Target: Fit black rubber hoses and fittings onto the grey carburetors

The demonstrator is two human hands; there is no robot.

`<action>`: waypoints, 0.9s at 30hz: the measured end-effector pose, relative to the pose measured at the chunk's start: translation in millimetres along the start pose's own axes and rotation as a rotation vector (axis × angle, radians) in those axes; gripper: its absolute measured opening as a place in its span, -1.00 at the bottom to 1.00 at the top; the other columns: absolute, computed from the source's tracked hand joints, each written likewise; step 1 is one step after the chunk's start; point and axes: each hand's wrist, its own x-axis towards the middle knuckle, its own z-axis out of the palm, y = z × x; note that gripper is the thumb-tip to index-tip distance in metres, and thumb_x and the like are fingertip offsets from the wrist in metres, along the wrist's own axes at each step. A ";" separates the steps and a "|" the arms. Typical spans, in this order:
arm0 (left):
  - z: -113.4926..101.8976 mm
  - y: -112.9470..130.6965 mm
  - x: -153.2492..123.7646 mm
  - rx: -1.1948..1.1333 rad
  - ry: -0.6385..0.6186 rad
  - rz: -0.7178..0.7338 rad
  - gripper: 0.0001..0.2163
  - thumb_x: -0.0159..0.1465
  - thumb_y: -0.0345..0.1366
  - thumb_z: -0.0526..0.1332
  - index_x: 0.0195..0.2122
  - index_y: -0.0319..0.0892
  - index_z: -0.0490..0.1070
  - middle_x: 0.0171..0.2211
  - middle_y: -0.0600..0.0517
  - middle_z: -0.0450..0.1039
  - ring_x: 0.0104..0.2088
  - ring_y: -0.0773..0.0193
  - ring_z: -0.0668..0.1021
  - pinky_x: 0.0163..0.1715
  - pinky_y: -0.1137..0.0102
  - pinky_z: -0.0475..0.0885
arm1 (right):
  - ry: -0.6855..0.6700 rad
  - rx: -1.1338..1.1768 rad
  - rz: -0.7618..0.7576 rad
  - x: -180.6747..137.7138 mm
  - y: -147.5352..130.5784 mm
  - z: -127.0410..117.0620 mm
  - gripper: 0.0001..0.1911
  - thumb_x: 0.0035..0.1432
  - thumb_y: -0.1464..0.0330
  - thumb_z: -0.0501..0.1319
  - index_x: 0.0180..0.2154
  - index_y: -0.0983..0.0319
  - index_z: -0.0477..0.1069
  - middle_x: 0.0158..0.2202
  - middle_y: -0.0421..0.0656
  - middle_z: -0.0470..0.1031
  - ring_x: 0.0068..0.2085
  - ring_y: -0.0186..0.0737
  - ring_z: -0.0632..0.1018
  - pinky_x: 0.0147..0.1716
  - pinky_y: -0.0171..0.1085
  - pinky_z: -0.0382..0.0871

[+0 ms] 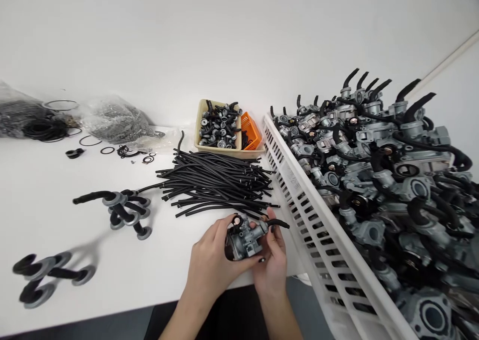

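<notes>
Above the table's front edge, my left hand (213, 252) is wrapped around the body of a grey metal carburetor (247, 242), thumb across its lower side. My right hand (275, 262) closes on the carburetor's right end, its fingers around the metal cap from which a short black rubber sleeve (280, 223) sticks out to the right. Part of the carburetor is hidden by the fingers. Just beyond both hands lies a pile of thin black hoses (217, 180).
On the right, a white slotted crate (299, 200) is heaped with carburetors (374, 180). Behind the hoses stand a cream bin (197, 130) of capped sleeves and an orange basket (252, 130). Capped sleeves (121, 210), black rings (107, 150) and plastic bags (112, 120) lie to the left.
</notes>
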 end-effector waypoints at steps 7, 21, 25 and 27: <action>1.8 -2.1 -0.7 -0.011 0.000 0.005 -0.35 0.03 0.01 0.39 0.08 -0.11 0.22 -0.12 -0.05 0.53 -0.16 0.12 0.62 -0.31 0.33 0.58 | -0.001 -0.001 -0.020 -1.2 0.8 0.3 -0.58 -0.13 0.23 0.49 -0.14 0.04 0.60 -0.25 -0.26 0.59 -0.27 -0.21 0.61 -0.20 -0.20 0.50; 0.1 -1.0 2.2 -0.023 -0.018 -0.022 -0.37 0.03 -0.01 0.39 0.06 -0.13 0.22 -0.13 -0.06 0.54 -0.17 0.11 0.62 -0.32 0.33 0.58 | -0.036 -0.063 -0.048 -3.4 -1.6 2.0 -0.64 -0.05 0.23 0.43 -0.13 0.05 0.60 -0.26 -0.21 0.60 -0.25 -0.18 0.60 -0.19 -0.16 0.47; -0.6 -1.9 1.3 -0.031 -0.022 -0.029 -0.37 0.03 -0.01 0.39 0.06 -0.12 0.21 -0.11 -0.07 0.53 -0.15 0.09 0.62 -0.32 0.33 0.58 | -0.059 -0.040 -0.045 -3.5 -2.8 2.9 -0.68 -0.03 0.27 0.40 -0.15 0.05 0.61 -0.18 -0.21 0.59 -0.24 -0.18 0.60 -0.17 -0.16 0.45; -0.6 -2.5 1.1 -0.036 -0.023 -0.030 -0.37 0.04 -0.02 0.38 0.06 -0.12 0.21 -0.11 -0.07 0.53 -0.15 0.10 0.62 -0.31 0.33 0.58 | -0.071 -0.030 -0.035 -3.7 -3.3 2.6 -0.70 0.00 0.27 0.37 -0.15 0.06 0.61 -0.20 -0.20 0.59 -0.23 -0.17 0.60 -0.14 -0.15 0.44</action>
